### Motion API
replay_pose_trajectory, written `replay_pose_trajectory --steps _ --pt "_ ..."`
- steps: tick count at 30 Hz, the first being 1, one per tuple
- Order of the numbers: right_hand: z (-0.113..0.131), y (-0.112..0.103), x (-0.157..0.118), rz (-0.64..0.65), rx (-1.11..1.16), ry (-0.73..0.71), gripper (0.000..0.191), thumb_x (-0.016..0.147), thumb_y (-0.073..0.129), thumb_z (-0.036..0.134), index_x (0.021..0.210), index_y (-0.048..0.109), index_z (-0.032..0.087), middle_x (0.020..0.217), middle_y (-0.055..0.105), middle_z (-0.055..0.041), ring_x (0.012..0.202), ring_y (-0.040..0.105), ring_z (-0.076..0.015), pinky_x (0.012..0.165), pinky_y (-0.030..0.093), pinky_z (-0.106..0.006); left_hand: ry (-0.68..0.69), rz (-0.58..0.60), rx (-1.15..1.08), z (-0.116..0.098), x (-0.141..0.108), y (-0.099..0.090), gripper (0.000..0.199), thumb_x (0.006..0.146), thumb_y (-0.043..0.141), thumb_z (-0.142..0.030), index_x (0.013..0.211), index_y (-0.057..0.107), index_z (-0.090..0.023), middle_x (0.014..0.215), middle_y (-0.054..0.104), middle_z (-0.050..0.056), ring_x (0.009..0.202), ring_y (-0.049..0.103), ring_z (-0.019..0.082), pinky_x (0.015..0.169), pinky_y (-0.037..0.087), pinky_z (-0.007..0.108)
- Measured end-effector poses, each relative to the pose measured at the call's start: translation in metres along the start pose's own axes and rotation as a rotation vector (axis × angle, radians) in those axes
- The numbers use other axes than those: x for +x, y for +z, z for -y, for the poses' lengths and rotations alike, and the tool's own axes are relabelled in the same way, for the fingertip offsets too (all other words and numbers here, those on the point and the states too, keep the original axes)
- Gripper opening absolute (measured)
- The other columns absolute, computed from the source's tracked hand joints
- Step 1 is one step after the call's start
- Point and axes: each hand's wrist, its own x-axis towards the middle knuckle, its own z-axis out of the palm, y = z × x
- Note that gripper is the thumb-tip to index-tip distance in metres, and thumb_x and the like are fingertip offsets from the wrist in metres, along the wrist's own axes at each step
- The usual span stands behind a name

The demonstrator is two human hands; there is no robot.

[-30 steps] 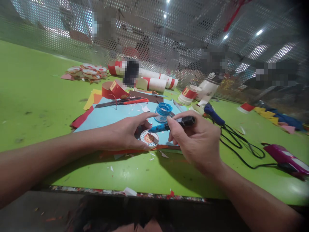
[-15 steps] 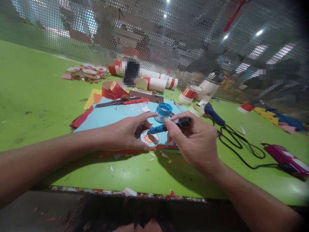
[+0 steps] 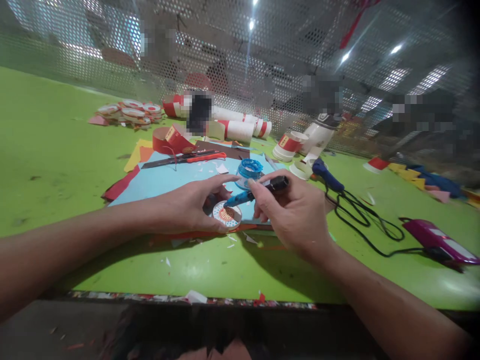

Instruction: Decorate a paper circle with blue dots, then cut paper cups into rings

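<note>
Grip of the left hand [image 3: 189, 205] curls around the left side of a small round disc [image 3: 227, 218], thumb on the near rim; disc sits printed face up by the near edge of the light-blue sheet [image 3: 157, 177] on the green surface [image 3: 202, 275]; looks light and stiff, material unclear; best held by the rim, fingers off the print, since wet ink would likely smudge; blue pen [image 3: 242, 198] slants down-left, tip at the disc face, contact too small to tell; should be light, rigid, best pinched low on the barrel; blue jar [image 3: 249, 172] stands just behind the pen; right hand [image 3: 296, 215] pinches the pen barrel, black end sticking up-right; blue-handled tool [image 3: 328, 175] lies farther right, near its dark cable [image 3: 352, 220].
</note>
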Motion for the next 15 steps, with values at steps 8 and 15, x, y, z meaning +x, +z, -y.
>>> replay_pose_trajectory --steps 8,15 --pt "0.0095 -0.0074 0.0054 -0.113 0.093 0.065 0.019 0.087 0.067 0.031 0.074 0.060 0.018 0.049 0.057 0.0054 0.037 0.051 -0.0082 0.037 0.042 -0.021 -0.021 -0.029 0.081 0.0004 0.0002 -0.0006 0.091 0.073 0.075 -0.037 0.151 0.029 -0.027 0.119 0.063 0.008 0.092 0.062 0.022 0.075 0.049 0.030" --pt "0.0042 -0.0063 0.0047 -0.088 -0.009 0.033 0.022 0.086 0.066 0.033 0.072 0.059 0.018 0.052 0.056 0.0049 0.041 0.050 -0.0085 0.041 0.040 -0.023 0.002 -0.029 0.069 0.0025 0.0008 0.0001 0.091 0.073 0.075 -0.037 0.151 0.029 -0.027 0.118 0.063 0.008 0.092 0.062 0.023 0.077 0.051 0.032"
